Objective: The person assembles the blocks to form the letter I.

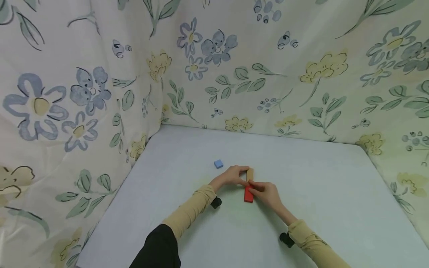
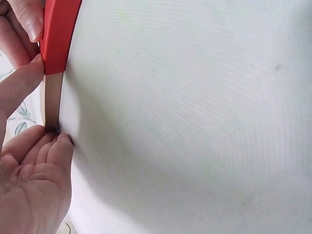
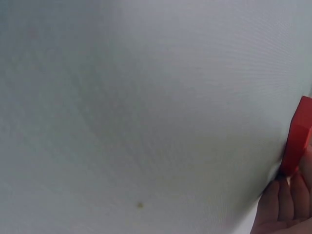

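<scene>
A red block (image 1: 248, 195) and a plain wooden block (image 1: 250, 174) lie end to end in a line on the white table, the wooden one farther away. My left hand (image 1: 232, 175) spans the wooden block, fingers at its far end and thumb by the joint with the red block. From the right, my right hand (image 1: 267, 193) pinches the red block near that joint. In the left wrist view the wooden block (image 2: 52, 100) meets the red block's end (image 2: 59, 36). The right wrist view shows the red block (image 3: 297, 139) at its right edge, fingers against it.
A small blue block (image 1: 219, 164) lies on the table beyond my left hand. Floral cloth (image 1: 234, 85) hangs behind the table and along its sides. Black wrist devices (image 1: 216, 203) sit under both sleeves.
</scene>
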{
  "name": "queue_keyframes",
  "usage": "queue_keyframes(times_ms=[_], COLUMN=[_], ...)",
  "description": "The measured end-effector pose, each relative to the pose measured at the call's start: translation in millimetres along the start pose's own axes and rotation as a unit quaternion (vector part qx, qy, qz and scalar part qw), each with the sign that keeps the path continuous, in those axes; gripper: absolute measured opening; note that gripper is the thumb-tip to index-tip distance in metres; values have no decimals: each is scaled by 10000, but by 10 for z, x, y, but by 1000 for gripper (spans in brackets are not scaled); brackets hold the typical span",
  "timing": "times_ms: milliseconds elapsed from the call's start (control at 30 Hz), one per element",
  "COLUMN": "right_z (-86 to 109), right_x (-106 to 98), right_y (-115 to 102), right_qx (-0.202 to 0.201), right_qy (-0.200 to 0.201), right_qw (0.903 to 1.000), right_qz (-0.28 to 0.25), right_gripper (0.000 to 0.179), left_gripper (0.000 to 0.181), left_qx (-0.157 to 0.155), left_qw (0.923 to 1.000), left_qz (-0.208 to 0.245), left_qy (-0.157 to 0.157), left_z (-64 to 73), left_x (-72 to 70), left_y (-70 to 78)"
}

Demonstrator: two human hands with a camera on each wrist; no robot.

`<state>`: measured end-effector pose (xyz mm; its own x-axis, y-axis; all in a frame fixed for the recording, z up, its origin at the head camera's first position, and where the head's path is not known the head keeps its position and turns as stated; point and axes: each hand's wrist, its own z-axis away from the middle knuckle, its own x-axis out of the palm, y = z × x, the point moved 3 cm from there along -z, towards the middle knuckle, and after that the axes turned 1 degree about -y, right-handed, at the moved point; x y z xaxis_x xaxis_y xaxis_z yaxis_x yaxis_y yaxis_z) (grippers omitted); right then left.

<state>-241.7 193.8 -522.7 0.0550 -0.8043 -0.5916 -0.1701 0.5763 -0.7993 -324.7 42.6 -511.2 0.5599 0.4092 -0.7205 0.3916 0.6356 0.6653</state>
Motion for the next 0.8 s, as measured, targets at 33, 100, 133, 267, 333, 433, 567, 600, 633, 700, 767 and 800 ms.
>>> queue_keyframes(times_ms=[33, 100, 133, 267, 333, 433, 567, 600, 633, 700, 767, 800], right_z=[2, 2, 2, -2, -4, -9, -6, -3, -1, -2, -3, -4], right_x=[-2, -5, -6, -9, -13, -17, -18, -19, -17, -13, -12, -14], right_y=[-2, -5, -6, -10, -13, -15, -9, -6, -4, 7, 10, 12], right_qx=[-24, -66, -59, -75, -46, -57, -39, -21, 13, 30, -16, -10], right_qy=[-25, -70, -85, -140, -136, -86, -44, -46, -46, -31, -8, 8], right_qw=[10000, 10000, 9999, 9999, 9999, 9999, 10000, 10000, 10000, 10000, 10000, 10000], right_qz=[-4, -22, -31, -3, 17, 25, 27, 14, 7, 28, 53, 50], right_gripper=[34, 34, 34, 33, 33, 32, 32, 32, 32, 32, 31, 31], left_gripper=[72, 72, 72, 72, 72, 72, 71, 71, 71, 70, 70, 70], left_qx=[10, 33, 54, 87, 96, 99, 89, 85, 87, 94, 98, 103], left_qw=[10000, 10000, 10000, 10000, 10000, 9999, 10000, 9999, 9999, 9999, 9998, 9998], left_qz=[-11, -38, -39, -4, 25, 35, -26, -59, -81, -128, -163, -178], left_qy=[18, 36, 42, 29, 15, -1, -4, -7, -1, -3, -2, 13], left_z=[0, 2, 3, 10, 12, 22, 30, 33, 36, 44, 53, 57], left_x=[1, 1, 0, -5, -9, -17, -18, -17, -18, -20, -23, -23], left_y=[1, 3, 5, 6, 10, 29, 51, 59, 65, 81, 104, 114])
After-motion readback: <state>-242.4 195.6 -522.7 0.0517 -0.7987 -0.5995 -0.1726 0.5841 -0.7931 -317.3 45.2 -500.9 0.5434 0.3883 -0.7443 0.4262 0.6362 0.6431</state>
